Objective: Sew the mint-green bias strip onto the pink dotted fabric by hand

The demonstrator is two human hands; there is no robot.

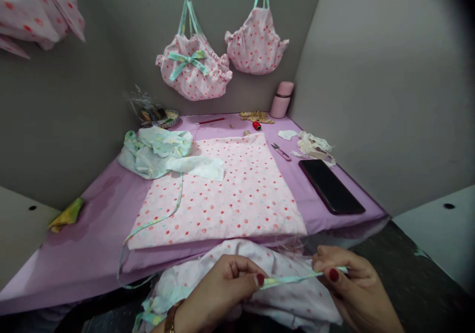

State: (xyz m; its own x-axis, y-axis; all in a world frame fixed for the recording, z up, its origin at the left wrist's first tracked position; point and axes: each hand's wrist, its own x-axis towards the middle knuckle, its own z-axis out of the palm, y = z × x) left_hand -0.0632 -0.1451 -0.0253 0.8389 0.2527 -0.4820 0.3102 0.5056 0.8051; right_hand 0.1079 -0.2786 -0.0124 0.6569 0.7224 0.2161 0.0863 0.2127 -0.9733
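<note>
Between my two hands a narrow green and yellow fabric strap (291,279) is stretched almost level. My left hand (232,283) pinches it between thumb and forefinger; a brown bracelet circles that wrist. Near the strap's other end, my right hand (343,278) grips it, and a short pale tip sticks out past the thumb. Under both hands, pink dotted cloth (241,251) is bunched over my lap. A flat pink dotted fabric piece (230,204) lies on the table just beyond. Another thin green strap (174,214) crosses it and hangs over the front edge.
Crumpled green fabric (154,150) covers the back left of the purple tablecloth (100,219). Small snips (282,152), a phone (331,187), lace (313,144), a red thread spool (257,125) and a pink flask (282,100) stand or lie right. Dotted garments (195,78) hang behind.
</note>
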